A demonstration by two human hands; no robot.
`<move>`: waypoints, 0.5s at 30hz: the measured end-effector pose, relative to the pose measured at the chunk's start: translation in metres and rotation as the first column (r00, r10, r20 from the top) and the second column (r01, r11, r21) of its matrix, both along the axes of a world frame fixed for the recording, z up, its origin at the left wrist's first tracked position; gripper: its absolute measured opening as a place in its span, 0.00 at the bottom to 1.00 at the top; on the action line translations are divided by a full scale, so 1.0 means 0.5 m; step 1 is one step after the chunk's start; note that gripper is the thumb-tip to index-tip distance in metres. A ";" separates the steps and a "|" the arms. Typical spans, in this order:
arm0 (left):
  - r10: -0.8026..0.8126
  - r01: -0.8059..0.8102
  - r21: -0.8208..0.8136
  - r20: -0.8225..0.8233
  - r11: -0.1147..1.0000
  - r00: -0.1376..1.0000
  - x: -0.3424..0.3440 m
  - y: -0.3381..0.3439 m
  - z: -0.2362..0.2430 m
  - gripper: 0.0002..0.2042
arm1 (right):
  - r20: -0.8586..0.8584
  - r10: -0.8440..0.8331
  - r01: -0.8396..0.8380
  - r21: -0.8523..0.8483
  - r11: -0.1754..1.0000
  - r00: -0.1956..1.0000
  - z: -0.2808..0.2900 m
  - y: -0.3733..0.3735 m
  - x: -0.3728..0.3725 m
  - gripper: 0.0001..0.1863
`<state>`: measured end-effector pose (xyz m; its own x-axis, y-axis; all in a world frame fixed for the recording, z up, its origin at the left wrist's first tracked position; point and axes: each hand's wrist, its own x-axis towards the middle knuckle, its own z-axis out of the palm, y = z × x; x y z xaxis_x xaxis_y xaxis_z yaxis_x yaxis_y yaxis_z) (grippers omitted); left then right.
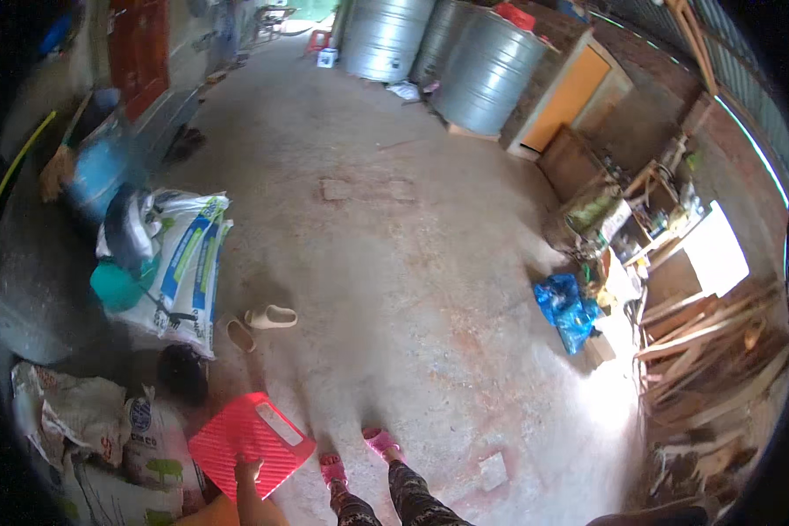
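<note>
My left hand (248,471) reaches up from the lower edge, its fingers closed on a red ribbed plastic board (228,436). The board is roughly square, tilted, and has a pale rectangular patch (279,422) near its far right edge. It is held low, to the left of two feet in pink slippers (380,441). White printed sacks (153,447) lie just left of the board. Beyond it is a dark round object (182,373) that I cannot make out clearly. My right hand does not show.
Beige clogs (272,316) lie near a full white sack (184,263) with a green scoop-like thing (118,285) on it. Large metal drums (486,74) stand at the back. A blue plastic bag (570,311) and stacked wood (710,342) line the right side.
</note>
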<state>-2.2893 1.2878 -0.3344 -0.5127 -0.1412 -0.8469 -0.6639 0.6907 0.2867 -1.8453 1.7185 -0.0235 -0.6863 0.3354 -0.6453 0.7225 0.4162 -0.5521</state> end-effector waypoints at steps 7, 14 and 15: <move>-0.026 0.026 -0.036 -0.010 0.999 1.000 0.083 0.104 0.166 0.41 | -0.107 -0.284 0.285 -0.005 0.959 0.953 0.067 -0.140 0.213 0.12; -0.491 0.563 0.133 -0.355 0.816 0.796 0.060 0.371 0.347 0.37 | -0.326 -0.417 0.407 -0.102 0.908 0.848 0.090 -0.140 0.407 0.13; -0.544 0.636 0.146 -0.398 0.758 0.739 0.081 0.412 0.366 0.36 | -0.348 -0.430 0.419 -0.112 0.901 0.833 0.088 -0.134 0.446 0.13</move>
